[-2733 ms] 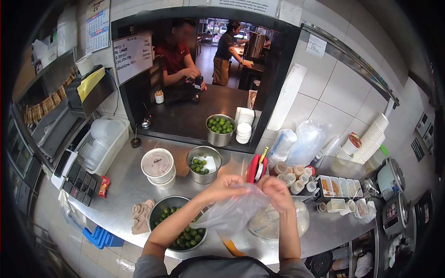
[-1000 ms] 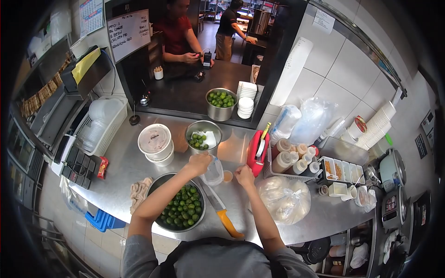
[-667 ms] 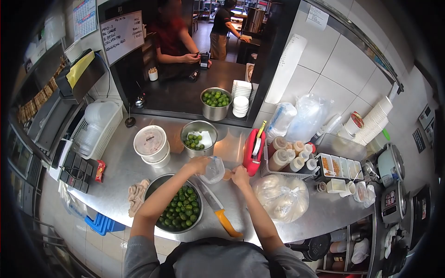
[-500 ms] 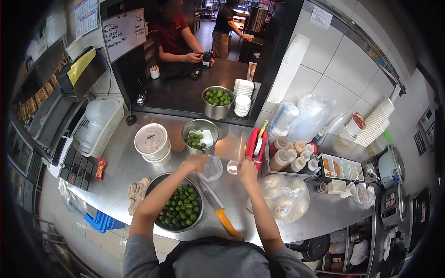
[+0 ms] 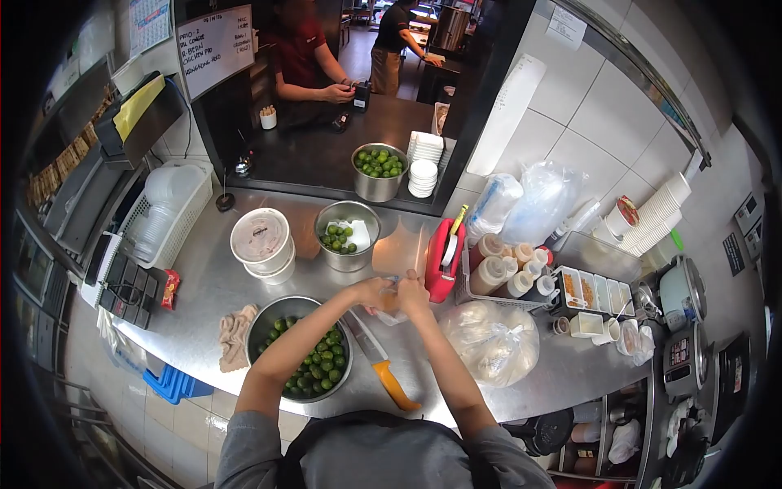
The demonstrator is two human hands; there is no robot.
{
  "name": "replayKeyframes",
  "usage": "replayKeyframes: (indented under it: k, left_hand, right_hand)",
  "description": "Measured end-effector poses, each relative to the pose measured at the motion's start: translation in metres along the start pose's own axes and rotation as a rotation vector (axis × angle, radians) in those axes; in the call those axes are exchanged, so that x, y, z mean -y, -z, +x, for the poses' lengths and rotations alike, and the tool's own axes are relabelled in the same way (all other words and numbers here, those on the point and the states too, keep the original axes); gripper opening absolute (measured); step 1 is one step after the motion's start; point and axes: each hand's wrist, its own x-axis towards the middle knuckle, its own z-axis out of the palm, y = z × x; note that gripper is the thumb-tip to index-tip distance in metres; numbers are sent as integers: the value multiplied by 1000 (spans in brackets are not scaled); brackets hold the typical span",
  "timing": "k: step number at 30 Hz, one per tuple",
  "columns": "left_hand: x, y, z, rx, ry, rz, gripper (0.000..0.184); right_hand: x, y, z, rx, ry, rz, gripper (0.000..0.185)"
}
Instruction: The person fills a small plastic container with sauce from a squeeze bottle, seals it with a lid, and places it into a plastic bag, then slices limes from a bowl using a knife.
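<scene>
My left hand (image 5: 377, 294) is closed on what looks like a clear plastic bag (image 5: 391, 317), which hangs just under my fingers. Against it, my right hand (image 5: 412, 292) is closed too, fingertips pinched together at the top of the bag; what they hold is hidden. A red tape dispenser (image 5: 441, 273) stands just right of my right hand. Below my left forearm is a large steel bowl (image 5: 348, 375) of small green citrus fruits (image 5: 322, 356). A knife with a yellow handle (image 5: 394, 385) lies beside that bowl.
Behind my hands stands a steel pot (image 5: 348, 259) with fruits and white paper. White tubs (image 5: 262, 242) are left of it. On the right are a filled plastic bag (image 5: 491, 342) and a basket of squeeze bottles (image 5: 493, 277). A person (image 5: 314, 73) stands beyond the pass-through.
My right hand has moved left from beside the tape dispenser, and my left hand has shifted right with the clear bag. Both hands now meet. The small round pale item is out of sight.
</scene>
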Motion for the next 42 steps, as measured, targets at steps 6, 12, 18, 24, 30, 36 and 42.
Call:
replayKeyframes:
  k: [6,12,18,24,30,36,42]
  left_hand:
    - [-31,6,-29,-40,-125,70,64]
    - [-24,26,-24,-170,-216,-235,65]
    - [20,-9,10,-215,25,813,75]
    - [30,-24,33,-358,-41,620,79]
    - [35,-22,38,-446,-113,524,64]
    - [23,-25,32,-470,-116,530,59]
    - [28,-22,36,-376,-73,550,53]
  right_hand:
    - [1,-2,4,121,-38,-140,22]
    - [-4,-15,11,53,-5,-246,37]
    - [-10,-9,16,176,-8,-199,29]
    - [-9,12,12,116,43,-121,25]
    - [-15,21,18,146,95,-84,28]
    - [-15,21,20,122,51,-121,15]
    - [40,140,0,-406,202,132,15]
